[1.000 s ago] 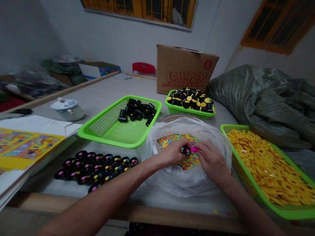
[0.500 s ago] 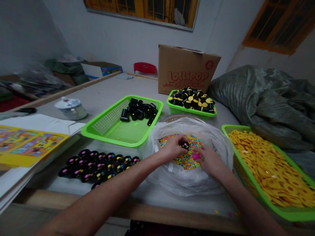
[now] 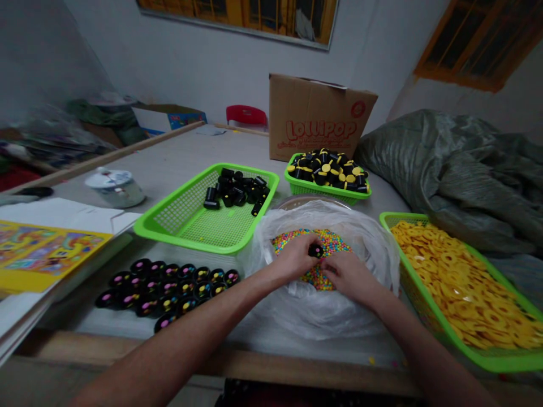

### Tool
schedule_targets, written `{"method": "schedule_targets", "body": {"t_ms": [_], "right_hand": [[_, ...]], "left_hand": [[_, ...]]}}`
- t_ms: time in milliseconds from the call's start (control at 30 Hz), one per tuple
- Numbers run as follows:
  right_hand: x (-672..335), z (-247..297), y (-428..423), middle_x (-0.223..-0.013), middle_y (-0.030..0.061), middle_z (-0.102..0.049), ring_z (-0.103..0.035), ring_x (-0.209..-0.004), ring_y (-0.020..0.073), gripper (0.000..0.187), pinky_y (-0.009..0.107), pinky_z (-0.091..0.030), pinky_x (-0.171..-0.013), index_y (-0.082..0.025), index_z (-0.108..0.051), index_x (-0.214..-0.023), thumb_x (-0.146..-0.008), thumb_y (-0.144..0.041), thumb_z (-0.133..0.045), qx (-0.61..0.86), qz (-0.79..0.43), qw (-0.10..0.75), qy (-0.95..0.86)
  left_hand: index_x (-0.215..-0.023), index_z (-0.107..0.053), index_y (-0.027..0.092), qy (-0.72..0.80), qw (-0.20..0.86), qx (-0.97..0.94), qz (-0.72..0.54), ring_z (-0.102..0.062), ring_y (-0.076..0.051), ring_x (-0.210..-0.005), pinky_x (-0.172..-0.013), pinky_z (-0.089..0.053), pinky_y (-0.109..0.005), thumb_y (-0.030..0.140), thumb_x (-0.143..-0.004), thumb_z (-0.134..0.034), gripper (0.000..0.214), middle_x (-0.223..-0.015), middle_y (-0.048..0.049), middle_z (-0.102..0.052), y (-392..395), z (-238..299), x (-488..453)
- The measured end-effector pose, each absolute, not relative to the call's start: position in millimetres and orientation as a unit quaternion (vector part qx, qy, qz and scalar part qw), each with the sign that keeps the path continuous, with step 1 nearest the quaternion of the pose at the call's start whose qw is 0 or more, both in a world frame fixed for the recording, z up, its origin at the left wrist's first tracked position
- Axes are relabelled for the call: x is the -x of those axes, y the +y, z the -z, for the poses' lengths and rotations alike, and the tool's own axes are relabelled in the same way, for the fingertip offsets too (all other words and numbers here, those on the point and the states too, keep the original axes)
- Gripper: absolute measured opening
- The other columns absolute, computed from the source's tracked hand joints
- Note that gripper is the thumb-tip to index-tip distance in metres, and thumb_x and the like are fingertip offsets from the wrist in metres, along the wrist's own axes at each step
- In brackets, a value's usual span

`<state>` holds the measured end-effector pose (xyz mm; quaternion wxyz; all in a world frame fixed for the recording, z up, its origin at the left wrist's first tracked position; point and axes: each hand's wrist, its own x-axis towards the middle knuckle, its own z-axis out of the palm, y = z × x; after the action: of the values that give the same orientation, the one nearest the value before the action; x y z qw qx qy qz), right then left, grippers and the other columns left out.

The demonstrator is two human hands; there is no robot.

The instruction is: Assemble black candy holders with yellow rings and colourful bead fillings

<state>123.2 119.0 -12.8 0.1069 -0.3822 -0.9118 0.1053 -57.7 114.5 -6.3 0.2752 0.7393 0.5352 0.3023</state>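
My left hand (image 3: 292, 259) pinches a small black cylinder (image 3: 316, 250) at its fingertips, above a heap of multicoloured candy beads (image 3: 328, 241). The beads lie inside a clear plastic bag (image 3: 316, 319) lining a round container. My right hand (image 3: 345, 277) rests close by, fingers curled down at the beads, nearly touching the black cylinder. Whatever lies under those fingers is hidden. Both forearms reach in from the bottom of the view.
Black capsules with coloured tops (image 3: 169, 289) stand in rows at left. Green baskets hold black cylinders (image 3: 235, 189), yellow-capped black pieces (image 3: 326, 172), and yellow rings (image 3: 464, 285). A "Lollipop" cardboard box (image 3: 318, 116) stands behind; a grey-green sack (image 3: 458, 175) lies right.
The pink piece seen near my right hand no longer shows. My hands have drawn closer together, and the black cylinder has shifted slightly left and up.
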Motion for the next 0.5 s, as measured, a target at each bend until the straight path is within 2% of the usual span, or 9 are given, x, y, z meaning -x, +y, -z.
{"method": "schedule_targets", "body": {"t_ms": [100, 167, 367, 500], "right_hand": [[-125, 9, 119, -0.089, 0.0052, -0.068, -0.060, -0.088, 0.0193, 0.014, 0.033, -0.045, -0.081, -0.019, -0.066, -0.090, -0.086, -0.022, -0.052, 0.401, -0.118, 0.244, -0.875], [-121, 5, 120, -0.091, 0.0054, -0.068, -0.060, -0.088, 0.0190, 0.014, 0.034, -0.046, -0.082, -0.020, -0.065, -0.092, -0.086, -0.023, -0.052, 0.387, -0.129, 0.301, -0.862], [-103, 3, 120, -0.095, 0.0064, -0.069, -0.061, -0.091, 0.0208, 0.016, 0.038, -0.046, -0.085, -0.020, -0.066, -0.093, -0.087, -0.023, -0.051, 0.390, -0.137, 0.298, -0.860], [-115, 11, 118, -0.100, 0.0072, -0.069, -0.062, -0.093, 0.0206, 0.023, 0.036, -0.047, -0.086, -0.021, -0.065, -0.100, -0.088, -0.034, -0.050, 0.433, -0.156, 0.363, -0.810]], "left_hand": [[-0.092, -0.063, 0.018, 0.544, 0.272, -0.742, -0.282, -0.061, -0.022, -0.084, -0.073, -0.046, -0.031, 0.018, -0.070, -0.061, 0.022, -0.090, -0.0049, -0.068, 114, 4, 56], [-0.091, -0.064, 0.017, 0.542, 0.272, -0.748, -0.268, -0.061, -0.022, -0.081, -0.070, -0.045, -0.030, 0.018, -0.071, -0.060, 0.020, -0.087, -0.0051, -0.068, 113, 2, 55], [-0.090, -0.065, 0.017, 0.523, 0.276, -0.762, -0.264, -0.061, -0.023, -0.083, -0.071, -0.045, -0.030, 0.015, -0.069, -0.059, 0.022, -0.088, -0.0052, -0.068, 115, 4, 57], [-0.094, -0.065, 0.017, 0.524, 0.295, -0.744, -0.291, -0.062, -0.023, -0.086, -0.075, -0.047, -0.032, 0.015, -0.069, -0.061, 0.026, -0.092, -0.0062, -0.069, 117, 8, 55]]}}
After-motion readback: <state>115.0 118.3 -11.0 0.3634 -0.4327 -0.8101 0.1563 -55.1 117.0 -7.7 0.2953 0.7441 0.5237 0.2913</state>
